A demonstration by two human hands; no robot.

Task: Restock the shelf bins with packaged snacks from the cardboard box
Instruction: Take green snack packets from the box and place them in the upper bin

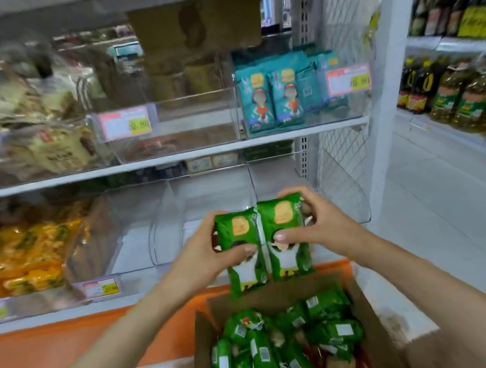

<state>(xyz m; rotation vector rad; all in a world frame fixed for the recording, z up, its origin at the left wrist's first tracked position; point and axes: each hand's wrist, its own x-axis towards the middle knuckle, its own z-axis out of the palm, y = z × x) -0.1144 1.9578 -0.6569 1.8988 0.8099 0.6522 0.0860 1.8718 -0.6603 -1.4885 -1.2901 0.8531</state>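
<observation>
One green snack packet (238,230) is held upright in the left grip (204,253) and a second green packet (283,218) in the right grip (318,223), with fingers curled round the outer edges, thumbs laid on the fronts and the two packets touching side by side. Just below the grips, the open cardboard box (374,321) is seen heaped with more green packets (264,357). Just beyond the grips, clear shelf bins (212,194) are set in a row with their front edges near the held packets. An upper bin (314,122) above is stocked with teal packets (274,99), and white floor (439,204) lies to the right.
</observation>
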